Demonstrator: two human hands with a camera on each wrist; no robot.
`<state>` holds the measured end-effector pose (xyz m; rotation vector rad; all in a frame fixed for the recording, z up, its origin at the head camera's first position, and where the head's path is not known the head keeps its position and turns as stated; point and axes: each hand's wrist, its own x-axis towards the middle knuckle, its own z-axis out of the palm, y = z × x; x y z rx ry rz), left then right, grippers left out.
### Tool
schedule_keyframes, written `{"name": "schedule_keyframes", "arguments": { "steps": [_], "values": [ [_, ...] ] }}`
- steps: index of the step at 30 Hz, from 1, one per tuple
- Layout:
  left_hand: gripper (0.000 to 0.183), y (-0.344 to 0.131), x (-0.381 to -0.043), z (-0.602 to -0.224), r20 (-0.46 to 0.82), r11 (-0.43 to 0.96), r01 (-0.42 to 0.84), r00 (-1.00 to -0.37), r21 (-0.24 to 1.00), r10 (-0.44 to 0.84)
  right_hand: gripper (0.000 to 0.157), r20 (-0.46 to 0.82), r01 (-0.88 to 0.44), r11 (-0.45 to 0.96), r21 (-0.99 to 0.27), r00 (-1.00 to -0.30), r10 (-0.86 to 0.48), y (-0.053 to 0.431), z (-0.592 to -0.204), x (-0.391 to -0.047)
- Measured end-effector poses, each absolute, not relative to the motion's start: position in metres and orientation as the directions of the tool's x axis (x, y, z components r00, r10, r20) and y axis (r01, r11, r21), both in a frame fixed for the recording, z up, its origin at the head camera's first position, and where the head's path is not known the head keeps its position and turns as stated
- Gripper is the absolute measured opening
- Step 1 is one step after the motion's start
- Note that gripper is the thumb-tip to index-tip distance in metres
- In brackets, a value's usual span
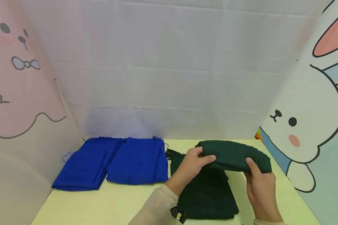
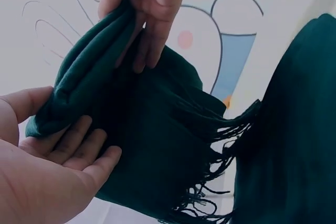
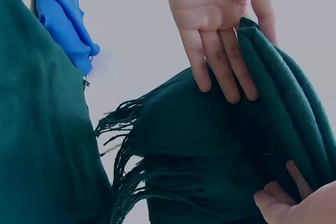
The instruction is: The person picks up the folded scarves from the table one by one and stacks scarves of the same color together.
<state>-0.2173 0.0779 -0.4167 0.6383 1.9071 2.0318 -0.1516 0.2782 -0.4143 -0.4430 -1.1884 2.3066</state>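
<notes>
My left hand [image 1: 189,167] and right hand [image 1: 261,189] hold a folded dark green fringed scarf [image 1: 233,155] between them, raised over the right side of the table. Each thumb lies on the near face, with the fingers behind or under the cloth. Both wrist views show the scarf's stacked folds [image 2: 86,69] gripped at the two ends, and tasselled fringe [image 3: 126,182] hanging from the cloth. Below and left of it, a second dark green scarf [image 1: 207,200] lies folded on the table, its fringe at the back left; my left forearm partly covers it.
Two folded blue scarves [image 1: 79,165] [image 1: 136,162] lie side by side on the left of the pale yellow table [image 1: 115,203], fringes toward the back. A white cloth wall [image 1: 169,68] stands behind. Printed cartoon panels [image 1: 312,134] close both sides.
</notes>
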Motion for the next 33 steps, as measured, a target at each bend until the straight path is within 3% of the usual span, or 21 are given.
{"name": "schedule_keyframes", "arguments": {
  "steps": [18, 29, 33],
  "values": [
    [0.029, 0.044, -0.241, -0.414, 0.136, -0.062, 0.121, -0.919, 0.991, 0.371, 0.045, 0.014, -0.241, -0.52, -0.82, -0.916, 0.402, 0.25, -0.417, -0.191],
    [0.036, 0.03, -0.27, -0.397, 0.231, -0.114, 0.202, -0.899, 0.973, 0.371, 0.033, 0.19, -0.377, -0.64, -0.67, -0.92, 0.343, 0.243, -0.402, -0.227],
    [0.038, 0.027, -0.266, -0.406, 0.229, -0.082, 0.214, -0.895, 0.973, 0.383, 0.039, 0.135, -0.301, -0.636, -0.71, -0.945, 0.297, 0.248, -0.409, -0.222]
  ]
}}
